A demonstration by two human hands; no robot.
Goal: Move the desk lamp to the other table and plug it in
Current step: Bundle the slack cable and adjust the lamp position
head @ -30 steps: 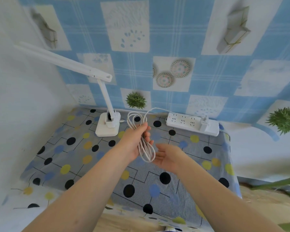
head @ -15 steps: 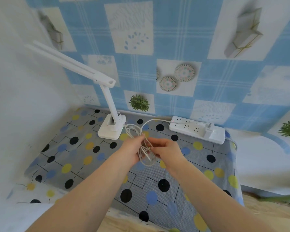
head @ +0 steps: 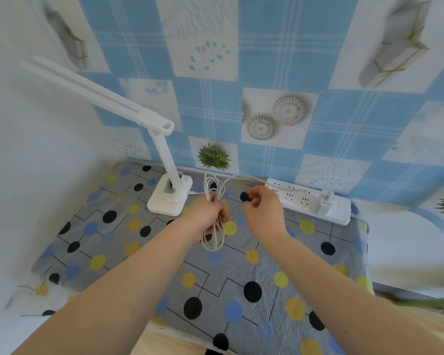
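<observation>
Both hands busy with the cord point(head: 214, 226) — left hand point(head: 210, 213) clenched round the coiled loops, right hand point(head: 260, 208) pinching a strand. Lamp point(head: 170, 194) stands on the counter point(head: 241, 290), adapter point(head: 324, 202) (already in the power strip point(head: 305, 199)). Only tidying left, apparently.

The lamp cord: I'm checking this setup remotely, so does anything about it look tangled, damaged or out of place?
Nothing stands out. The left hand grips the cord in a neat coil, the desk lamp stands upright, and the adapter sits in the power strip.
</observation>
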